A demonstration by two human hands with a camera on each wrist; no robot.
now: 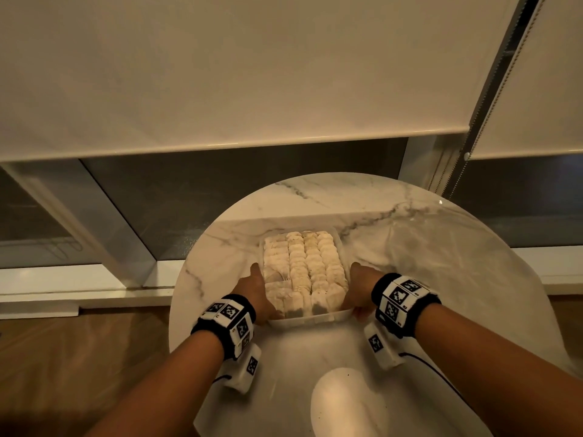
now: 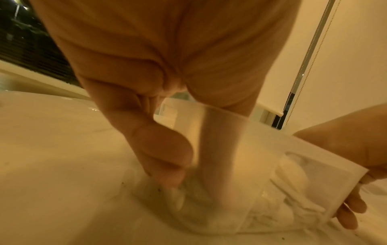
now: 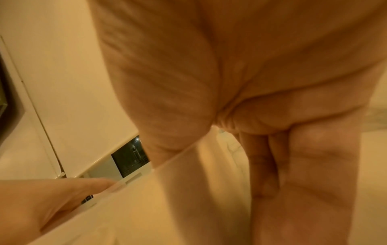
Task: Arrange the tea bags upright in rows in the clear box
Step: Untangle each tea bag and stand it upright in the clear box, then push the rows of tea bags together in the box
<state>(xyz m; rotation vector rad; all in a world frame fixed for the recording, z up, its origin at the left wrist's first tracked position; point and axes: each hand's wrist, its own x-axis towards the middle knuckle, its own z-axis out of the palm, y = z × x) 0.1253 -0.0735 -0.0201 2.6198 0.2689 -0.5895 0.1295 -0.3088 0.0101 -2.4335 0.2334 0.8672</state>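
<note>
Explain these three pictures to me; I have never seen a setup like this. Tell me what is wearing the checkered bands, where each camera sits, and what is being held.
No machine here: a person works with bare hands, wearing wristbands with printed markers and a small camera under each wrist. The wide picture comes from a camera on the head, looking down at a round marble table. The two close, blurry pictures look along each palm. On the table sits a clear box packed with rows of tea bags. The left hand and right hand grip its near corners from either side.
</note>
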